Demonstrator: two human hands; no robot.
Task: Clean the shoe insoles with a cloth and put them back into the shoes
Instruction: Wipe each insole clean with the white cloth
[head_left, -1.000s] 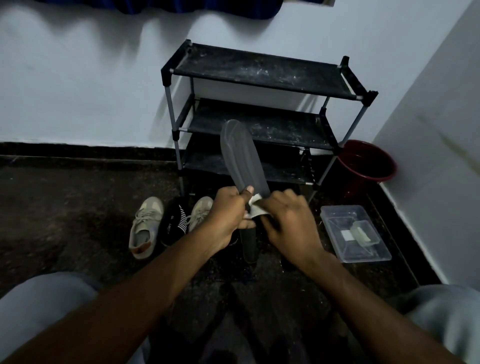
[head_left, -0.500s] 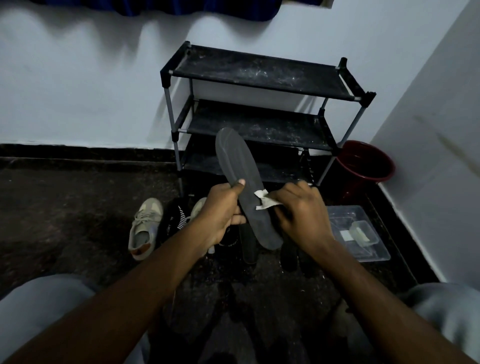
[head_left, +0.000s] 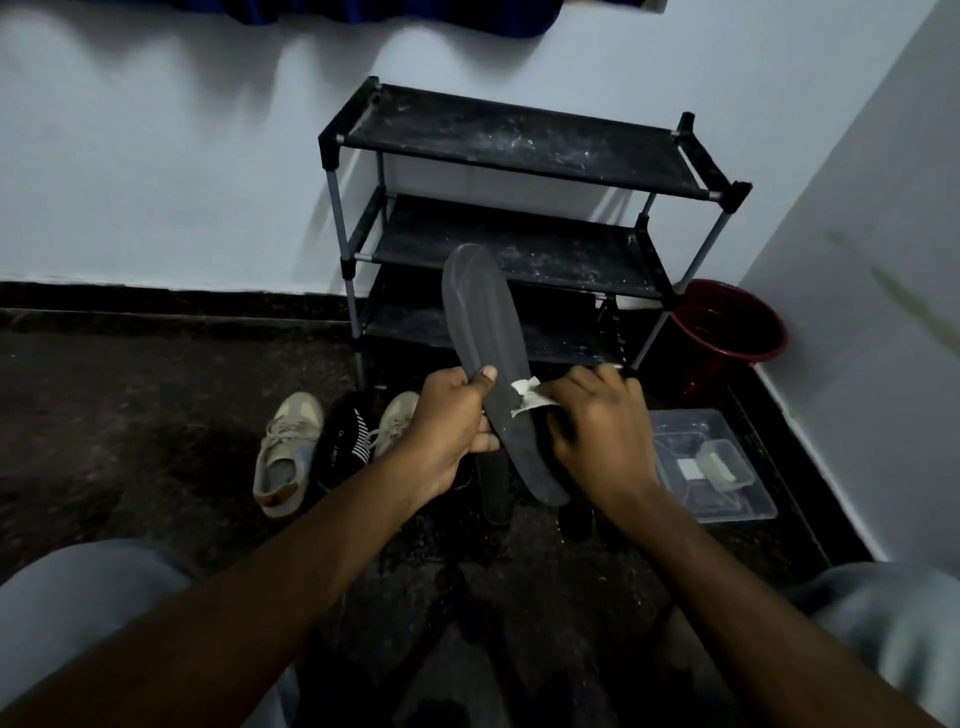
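Since a second ago the insole (head_left: 485, 332) has slid down through the grip: left hand (head_left: 449, 418) now clamps its middle, thumb on top, and the right hand (head_left: 597, 431) pinches the white cloth (head_left: 527, 399) against its edge, fingers curled tight. Behind them on the floor, left to right: two beige sneakers (head_left: 288, 452) with a black shoe (head_left: 343, 441) between, dusty black rack (head_left: 519, 140), red bucket (head_left: 737, 354), clear box (head_left: 737, 506). Lettering on the black shoe's too small to read.

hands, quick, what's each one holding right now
Left hand: grips the dark insole.
Right hand: holds the white cloth against the insole.
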